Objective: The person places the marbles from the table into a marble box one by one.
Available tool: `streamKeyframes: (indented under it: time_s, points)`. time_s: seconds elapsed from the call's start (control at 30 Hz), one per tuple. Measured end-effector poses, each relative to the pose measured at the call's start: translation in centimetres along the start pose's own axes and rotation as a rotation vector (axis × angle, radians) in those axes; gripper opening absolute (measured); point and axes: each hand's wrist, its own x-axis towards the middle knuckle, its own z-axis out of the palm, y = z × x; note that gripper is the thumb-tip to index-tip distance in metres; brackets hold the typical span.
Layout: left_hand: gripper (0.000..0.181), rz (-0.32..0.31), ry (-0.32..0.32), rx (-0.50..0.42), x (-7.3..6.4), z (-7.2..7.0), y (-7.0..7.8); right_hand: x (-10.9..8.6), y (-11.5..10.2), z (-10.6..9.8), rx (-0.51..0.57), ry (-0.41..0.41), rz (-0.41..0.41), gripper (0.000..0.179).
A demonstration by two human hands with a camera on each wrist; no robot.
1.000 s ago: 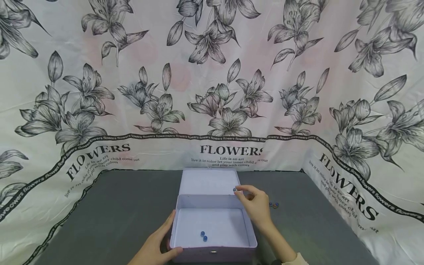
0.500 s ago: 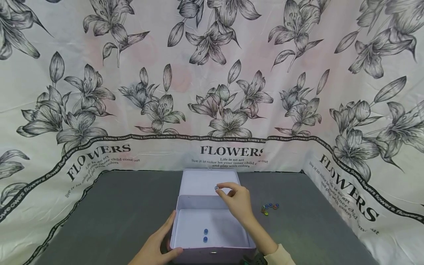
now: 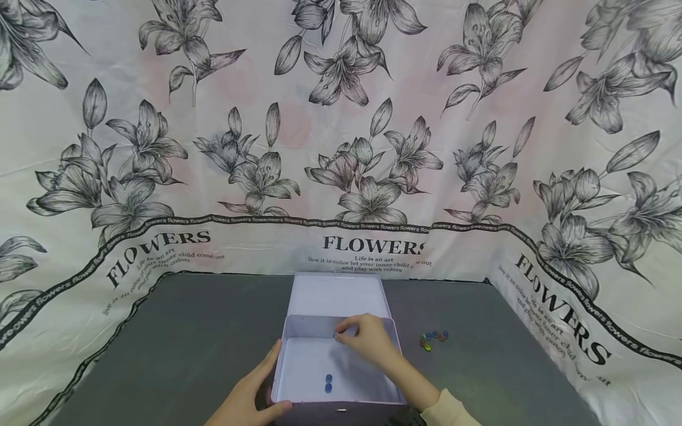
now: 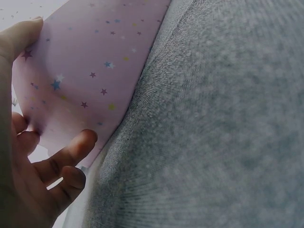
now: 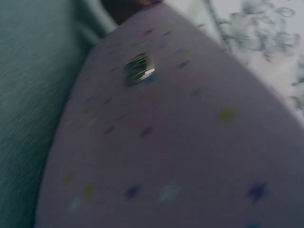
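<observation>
A lavender lidded box [image 3: 396, 355] stands on the grey table, its lid [image 3: 338, 294] laid back behind it. Its outside shows printed stars in both wrist views. My left hand [image 3: 247, 387] holds the front left corner, fingers along the side wall and thumb at the front edge. Over the back part of the box, my right hand [image 3: 367, 340] pinches a small bluish marble [image 3: 336, 335] between thumb and forefinger. Two blue marbles, one [image 3: 328, 377] just behind the other [image 3: 328, 388], lie on the box floor near the front.
Several coloured marbles [image 3: 428, 347] lie in a loose group on the table [image 3: 479, 367], right of the box. A metal clasp [image 5: 140, 69] sits on the box front. White flower-printed cloth [image 3: 373, 242] stands behind and at both sides of the table.
My right hand has carried the marble left from the box's right side and lowered it inside the walls. The two marbles in the box have shifted slightly. My left hand stays put.
</observation>
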Motion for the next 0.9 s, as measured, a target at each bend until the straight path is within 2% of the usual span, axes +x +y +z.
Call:
streamKeyframes:
  time_s: [0.1, 0.27, 0.5, 0.7, 0.9]
  points:
    - [0.109, -0.015, 0.0, 0.011, 0.04, -0.02, 0.24, -0.24, 0.24, 0.18, -0.082, -0.066, -0.019, 0.007]
    - [0.108, -0.018, 0.014, 0.025, 0.08, -0.02, 0.57, -0.57, 0.02, 0.3, -0.184, -0.1, -0.055, 0.007]
    - [0.109, -0.033, 0.008, 0.023, 0.06, -0.03, 0.72, -0.99, -0.36, 0.62, -0.225, -0.125, -0.061, 0.01]
    - [0.111, -0.039, 0.0, -0.003, 0.13, -0.07, 0.68, -0.75, -0.35, 0.67, -0.235, -0.097, -0.042, 0.01]
    - [0.109, -0.017, -0.013, -0.033, 0.11, 0.05, 0.32, -0.73, -0.06, 0.34, -0.174, -0.028, 0.001, 0.01]
